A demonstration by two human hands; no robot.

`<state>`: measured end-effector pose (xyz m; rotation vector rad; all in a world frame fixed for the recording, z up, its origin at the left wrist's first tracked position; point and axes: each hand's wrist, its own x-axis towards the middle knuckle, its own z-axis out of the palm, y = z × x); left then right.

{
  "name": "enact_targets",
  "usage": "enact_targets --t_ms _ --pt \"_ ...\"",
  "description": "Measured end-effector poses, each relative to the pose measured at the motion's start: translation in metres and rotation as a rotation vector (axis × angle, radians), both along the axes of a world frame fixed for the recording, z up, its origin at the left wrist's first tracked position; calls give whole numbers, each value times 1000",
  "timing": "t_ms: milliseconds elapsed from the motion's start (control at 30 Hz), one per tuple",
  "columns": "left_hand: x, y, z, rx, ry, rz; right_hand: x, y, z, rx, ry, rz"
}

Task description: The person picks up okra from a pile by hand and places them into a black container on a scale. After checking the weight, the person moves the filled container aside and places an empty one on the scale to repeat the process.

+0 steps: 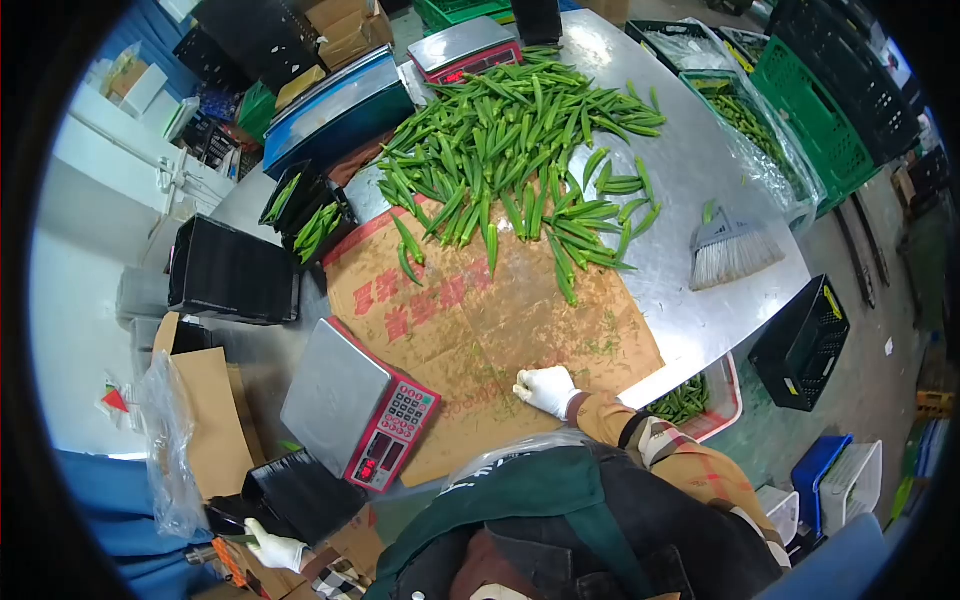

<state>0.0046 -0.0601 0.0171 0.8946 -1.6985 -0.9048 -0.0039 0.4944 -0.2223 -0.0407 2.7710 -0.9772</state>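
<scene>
My right hand, in a white glove, rests as a fist on the brown cardboard sheet, with nothing visible in it. Down at the lower left, my left hand, also gloved in white, grips the edge of a black container; its fingertips are partly hidden. A large heap of green okra covers the far part of the cardboard and the metal table. Between my hands stands a red scale with a bare grey plate and lit display.
Beyond the heap sits a second scale. Small black bins with okra and a black box stand at the left. A brush lies on the right side. Green crates and a black crate are beyond the table's right edge.
</scene>
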Motion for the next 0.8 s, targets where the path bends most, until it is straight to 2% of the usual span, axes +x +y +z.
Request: enact_targets --t_ms 100,167,233,300,333,367,400,467,500,533,567,600,633,667,700,733,767,800 --pt "-38 82 32 -342 -177 -213 -8 8 0 -31 -48 25" --pt "-64 138 14 -313 -248 -389 -12 10 -1 -73 -125 53" --pt "-75 154 -24 -455 -539 -531 -22 18 12 -132 -221 74" --pt "-77 154 -73 -267 -660 -699 -35 41 54 -405 -477 -74" --pt "-75 160 -74 -116 -824 -746 -42 57 68 -540 -602 -151" --pt "-74 169 -74 39 -986 -788 -45 75 67 -664 -458 -197" --pt "-73 181 -71 -31 -965 -764 -48 97 48 -722 -339 -260" --pt "-84 199 -71 -169 -734 -739 -70 157 73 -727 -365 -505" --pt "-88 208 -70 -232 -620 -720 -78 187 57 -785 -140 -600" --pt "-103 228 -59 -201 -680 -717 -91 222 63 -807 -161 -729" --pt "-117 252 -52 -8 -604 -859 -108 244 69 -696 -11 -883" --pt "-131 281 -46 212 -613 -884 -121 281 33 -674 183 -935" --pt "-145 322 -35 289 -609 -947 -140 316 4 -685 362 -963" --pt "-159 344 -43 312 -666 -989 -153 336 13 -464 445 -956" --pt "-178 366 -54 228 -721 -1047 -167 352 21 -191 384 -1027" --pt "-196 389 -66 161 -728 -1125 -181 381 -13 -47 467 -1021" --pt "-216 409 -89 39 -698 -1207 -191 374 29 202 291 -1023" --pt "-223 416 -92 36 -700 -1213 -194 380 26 203 289 -1029"
